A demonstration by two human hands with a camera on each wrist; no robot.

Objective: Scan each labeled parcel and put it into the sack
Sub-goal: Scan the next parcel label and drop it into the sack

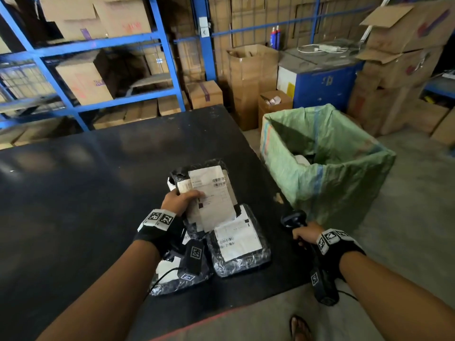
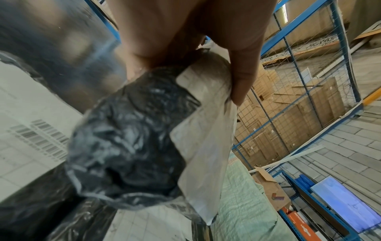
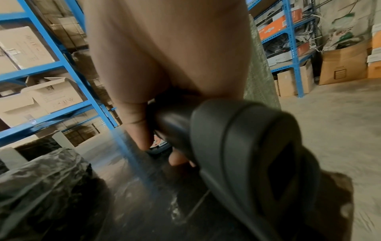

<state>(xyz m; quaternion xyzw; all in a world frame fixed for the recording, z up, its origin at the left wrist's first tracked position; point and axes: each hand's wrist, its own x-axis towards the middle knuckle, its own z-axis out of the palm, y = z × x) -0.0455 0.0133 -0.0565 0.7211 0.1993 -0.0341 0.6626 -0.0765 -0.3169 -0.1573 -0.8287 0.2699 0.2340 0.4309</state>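
My left hand (image 1: 181, 198) grips a black plastic parcel (image 1: 209, 190) by its near edge, thumb on the white barcode label, and holds it tilted above the table. The left wrist view shows the same parcel (image 2: 128, 146) crumpled under my fingers (image 2: 241, 78). Two more black parcels lie below it: one (image 1: 240, 244) with its white label up, one (image 1: 177, 276) partly under my left wrist. My right hand (image 1: 306, 233) holds a black barcode scanner (image 1: 294, 217) at the table's right edge; its head (image 3: 253, 151) fills the right wrist view. The green sack (image 1: 327, 163) stands open to the right.
The black table (image 1: 98, 193) spreads to the left and far side. Blue shelving (image 1: 98, 43) with cardboard boxes stands behind it. More boxes (image 1: 398, 70) and a blue cabinet (image 1: 322, 82) crowd the back right. Grey floor (image 1: 418, 217) lies beyond the sack. A sandalled foot (image 1: 300, 328) shows below.
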